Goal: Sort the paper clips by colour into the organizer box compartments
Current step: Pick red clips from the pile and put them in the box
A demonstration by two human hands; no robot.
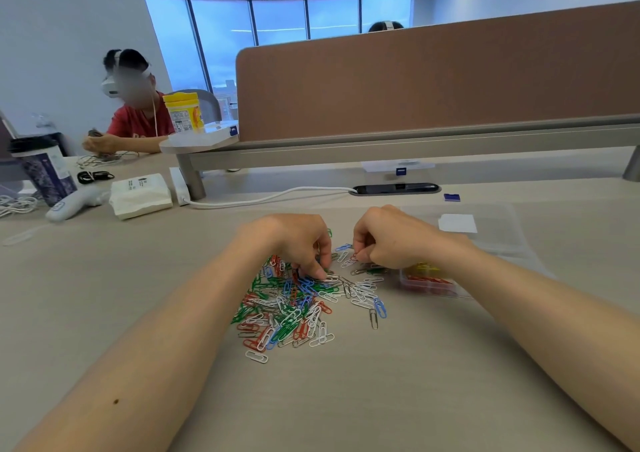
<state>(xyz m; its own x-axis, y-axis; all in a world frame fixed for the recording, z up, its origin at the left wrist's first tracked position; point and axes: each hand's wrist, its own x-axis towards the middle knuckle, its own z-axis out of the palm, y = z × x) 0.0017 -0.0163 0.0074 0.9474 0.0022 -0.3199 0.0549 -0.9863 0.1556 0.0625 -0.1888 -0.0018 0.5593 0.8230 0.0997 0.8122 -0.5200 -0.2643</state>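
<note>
- The right hand (391, 240) was curled, and its thumb and forefinger pinched a single clip (354, 257) just above the table; the colour of this clip was hard to tell.
- The left hand (298, 243) was curled downward, with its fingertips (319, 273) touching the far edge of the pile. I could not tell if it held a clip or only pressed on them.
- The pile of paper clips (294, 309) lay loose on the beige table (346, 399), between the two forearms, with green, red, blue, white and bare metal clips mixed together.
- The organizer box (460, 295), of clear plastic, stood just to the right of the pile, partly hidden behind the right hand and wrist.
- In it, yellow clips (423, 267) and red clips (431, 281) were lying, the red ones nearer to the person.
- Farther away, a white cable (259, 199) ran across the table to a brown partition (433, 77).
- At the left, another person in a red shirt (138, 124) sat behind a yellow canister (181, 112).
</note>
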